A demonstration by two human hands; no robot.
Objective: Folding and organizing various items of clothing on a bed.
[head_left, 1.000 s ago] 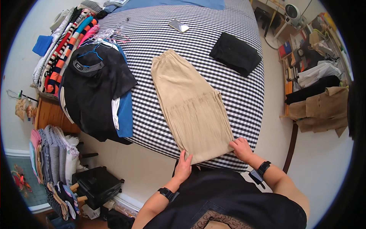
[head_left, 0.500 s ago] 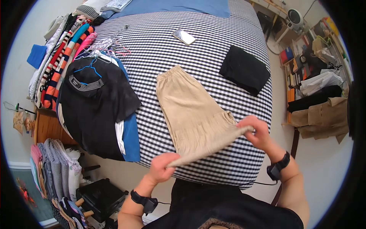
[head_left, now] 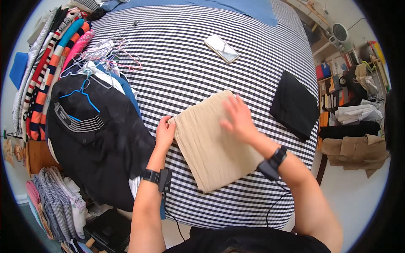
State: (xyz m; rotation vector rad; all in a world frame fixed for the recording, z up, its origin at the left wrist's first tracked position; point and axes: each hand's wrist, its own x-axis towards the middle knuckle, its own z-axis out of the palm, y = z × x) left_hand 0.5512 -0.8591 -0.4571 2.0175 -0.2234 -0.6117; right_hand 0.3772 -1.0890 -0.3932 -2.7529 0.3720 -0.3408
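Note:
A pair of beige pants (head_left: 211, 147), creased and folded over into a rough rectangle, lies on the bed's checked sheet. At its upper left corner is my left hand (head_left: 165, 134), its thumb and fingers closed on the folded edge. My right hand (head_left: 239, 118) is over the upper right part of the cloth with fingers spread and slightly blurred. Whether its palm presses the fabric, I cannot tell. The right forearm and wrist strap cover part of the pants' right side.
Left of the pants lies a black shirt (head_left: 97, 143) with a blue hanger (head_left: 86, 95), near a tangle of hangers (head_left: 112, 50). A phone (head_left: 221, 48) rests farther back. Folded black cloth (head_left: 295, 105) is at right. The black-and-white checked sheet (head_left: 177, 63) covers the bed.
The pants' lower end has been brought up and over, away from me, making them shorter. Both hands moved farther up the bed; the right hand has let go of the hem and opened.

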